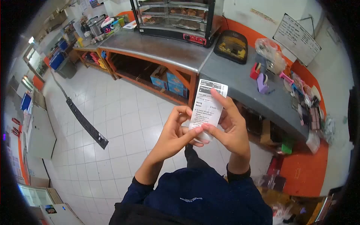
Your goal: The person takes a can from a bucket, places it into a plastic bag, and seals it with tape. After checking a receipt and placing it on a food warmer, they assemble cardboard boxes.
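Note:
A printed paper receipt (205, 105) with black header bands is held up in front of my chest, tilted slightly to the right. My left hand (173, 129) grips its lower left side, thumb on the front and fingers behind. My right hand (231, 125) holds the other side, its thumb pressed near the bottom and its index finger stretched over the upper print. Both thumbs meet low on the paper. The right hand's remaining fingers are partly hidden behind it.
A glass food warmer (172, 22) stands on the metal counter (165, 50). On the grey counter (240, 77) are a black tray (231, 47) of yellow food, a purple tape dispenser (262, 83) and plastic bags. Blue boxes (176, 84) sit underneath; a black strip (86, 125) crosses the tiled floor.

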The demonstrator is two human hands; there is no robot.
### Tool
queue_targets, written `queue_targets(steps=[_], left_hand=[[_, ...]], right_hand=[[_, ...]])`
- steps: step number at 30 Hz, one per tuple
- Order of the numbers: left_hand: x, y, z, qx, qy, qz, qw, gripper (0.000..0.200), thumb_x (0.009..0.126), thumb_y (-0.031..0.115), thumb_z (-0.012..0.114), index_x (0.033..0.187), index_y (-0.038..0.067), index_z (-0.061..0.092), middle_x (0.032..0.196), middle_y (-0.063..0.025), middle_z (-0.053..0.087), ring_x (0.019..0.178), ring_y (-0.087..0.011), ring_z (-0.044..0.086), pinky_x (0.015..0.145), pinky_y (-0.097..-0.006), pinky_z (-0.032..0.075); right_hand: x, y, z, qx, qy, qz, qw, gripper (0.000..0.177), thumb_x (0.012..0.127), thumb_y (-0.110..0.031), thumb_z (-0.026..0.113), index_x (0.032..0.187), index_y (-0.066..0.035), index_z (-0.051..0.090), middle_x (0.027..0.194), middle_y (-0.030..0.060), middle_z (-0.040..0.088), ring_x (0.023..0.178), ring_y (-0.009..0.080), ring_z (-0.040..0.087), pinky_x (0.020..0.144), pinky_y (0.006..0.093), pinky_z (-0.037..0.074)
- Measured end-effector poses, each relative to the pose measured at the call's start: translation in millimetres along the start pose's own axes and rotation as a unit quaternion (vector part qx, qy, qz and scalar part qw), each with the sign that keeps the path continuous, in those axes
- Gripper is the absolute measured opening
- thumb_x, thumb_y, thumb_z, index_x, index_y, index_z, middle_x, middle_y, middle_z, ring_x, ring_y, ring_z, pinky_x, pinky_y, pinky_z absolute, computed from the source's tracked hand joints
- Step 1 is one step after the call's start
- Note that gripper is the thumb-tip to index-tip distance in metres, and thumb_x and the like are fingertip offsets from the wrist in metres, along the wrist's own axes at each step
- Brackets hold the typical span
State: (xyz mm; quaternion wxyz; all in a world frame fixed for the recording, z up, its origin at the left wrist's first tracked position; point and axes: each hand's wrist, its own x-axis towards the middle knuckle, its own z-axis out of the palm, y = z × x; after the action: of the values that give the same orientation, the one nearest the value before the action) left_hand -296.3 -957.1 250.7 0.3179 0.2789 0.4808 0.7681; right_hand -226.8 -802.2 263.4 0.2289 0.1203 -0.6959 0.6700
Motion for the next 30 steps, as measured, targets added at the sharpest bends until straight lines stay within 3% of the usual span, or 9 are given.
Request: queue_targets(steps=[7, 11, 14, 16, 17, 18, 20, 25, 30], left_hand=[[137.4, 24.5, -95.4, 0.044, 0.016, 0.020, 0.999, 0.034, 0.089, 0.004, 0.052, 0.117, 0.003, 0.033, 0.107, -0.0153, 0.053, 0.084, -0.0258, 0.065, 0.066, -0.0315, 0.057], [179.4, -15.5, -205.9, 0.135, 0.099, -0.031, 0.985, 0.029, 0.091, 0.011, 0.052, 0.116, 0.001, 0.042, 0.108, -0.0120, 0.054, 0.089, -0.0193, 0.062, 0.073, -0.0284, 0.052], [171.3, -113.8, -323.0, 0.342, 0.306, -0.124, 0.880, 0.033, 0.090, 0.023, 0.053, 0.111, -0.003, 0.048, 0.106, -0.0180, 0.057, 0.097, -0.0262, 0.059, 0.081, -0.0353, 0.049], [108.7, -225.7, -421.6, 0.537, 0.329, -0.223, 0.744, 0.048, 0.089, 0.038, 0.048, 0.114, -0.003, 0.051, 0.116, -0.0257, 0.053, 0.102, -0.0401, 0.054, 0.090, -0.0425, 0.043], [65.2, -278.1, -463.0, 0.547, 0.278, -0.393, 0.684, 0.057, 0.087, 0.047, 0.046, 0.116, -0.002, 0.052, 0.118, -0.0246, 0.053, 0.106, -0.0414, 0.052, 0.092, -0.0457, 0.041], [34.5, -300.4, -479.8, 0.490, 0.242, -0.524, 0.653, 0.057, 0.082, 0.043, 0.055, 0.115, -0.003, 0.052, 0.117, -0.0266, 0.052, 0.111, -0.0399, 0.049, 0.093, -0.0434, 0.040], [-28.8, -316.2, -498.0, 0.349, 0.256, -0.596, 0.677, 0.053, 0.083, 0.042, 0.055, 0.110, -0.003, 0.052, 0.110, -0.0246, 0.052, 0.104, -0.0379, 0.050, 0.087, -0.0425, 0.040], [-45.8, -256.4, -546.3, 0.181, 0.368, -0.589, 0.696, 0.043, 0.083, 0.040, 0.055, 0.098, -0.001, 0.053, 0.094, -0.0197, 0.052, 0.086, -0.0327, 0.052, 0.071, -0.0403, 0.040], [6.0, -204.0, -693.9, 0.168, 0.422, -0.537, 0.711, 0.036, 0.084, 0.037, 0.055, 0.086, 0.001, 0.053, 0.077, -0.0148, 0.053, 0.068, -0.0275, 0.053, 0.056, -0.0381, 0.041]], right_hand=[[197.4, 79.9, -36.6, 0.101, -0.104, 0.008, 0.989, 0.077, 0.072, 0.010, 0.065, 0.138, -0.005, 0.030, 0.128, 0.0092, 0.040, 0.116, 0.0215, 0.047, 0.093, 0.0331, 0.044], [352.3, 142.7, -48.0, -0.035, -0.142, -0.067, 0.987, 0.075, 0.072, -0.001, 0.069, 0.137, -0.004, 0.032, 0.126, 0.0098, 0.043, 0.117, 0.0215, 0.046, 0.092, 0.0334, 0.044], [515.9, 205.2, -77.9, -0.113, -0.112, -0.106, 0.981, 0.080, 0.069, 0.001, 0.071, 0.138, -0.006, 0.032, 0.123, 0.0094, 0.048, 0.105, 0.0172, 0.053, 0.086, 0.0287, 0.045], [626.2, 238.4, -99.5, -0.108, -0.017, -0.031, 0.994, 0.076, 0.069, 0.007, 0.067, 0.137, -0.008, 0.035, 0.114, 0.0117, 0.055, 0.087, 0.0145, 0.061, 0.069, 0.0248, 0.051], [672.5, 251.7, -111.0, -0.109, 0.007, -0.056, 0.992, 0.076, 0.069, 0.007, 0.067, 0.136, -0.009, 0.037, 0.111, 0.0108, 0.057, 0.085, 0.0140, 0.061, 0.067, 0.0240, 0.050], [713.2, 264.0, -124.0, -0.127, 0.049, -0.073, 0.988, 0.078, 0.068, 0.008, 0.068, 0.136, -0.010, 0.037, 0.109, 0.0104, 0.057, 0.083, 0.0133, 0.060, 0.066, 0.0238, 0.049], [773.9, 276.6, -147.2, -0.181, 0.075, -0.065, 0.978, 0.078, 0.067, 0.005, 0.070, 0.137, -0.011, 0.037, 0.113, 0.0123, 0.056, 0.084, 0.0150, 0.058, 0.066, 0.0260, 0.046], [853.8, 292.0, -175.1, -0.229, 0.151, 0.005, 0.962, 0.078, 0.065, 0.002, 0.071, 0.135, -0.008, 0.039, 0.109, 0.0121, 0.059, 0.075, 0.0144, 0.058, 0.065, 0.0275, 0.045], [867.9, 292.2, -165.5, -0.233, 0.183, -0.009, 0.955, 0.076, 0.065, -0.007, 0.075, 0.133, -0.005, 0.041, 0.111, 0.0135, 0.057, 0.087, 0.0183, 0.059, 0.067, 0.0276, 0.047]])
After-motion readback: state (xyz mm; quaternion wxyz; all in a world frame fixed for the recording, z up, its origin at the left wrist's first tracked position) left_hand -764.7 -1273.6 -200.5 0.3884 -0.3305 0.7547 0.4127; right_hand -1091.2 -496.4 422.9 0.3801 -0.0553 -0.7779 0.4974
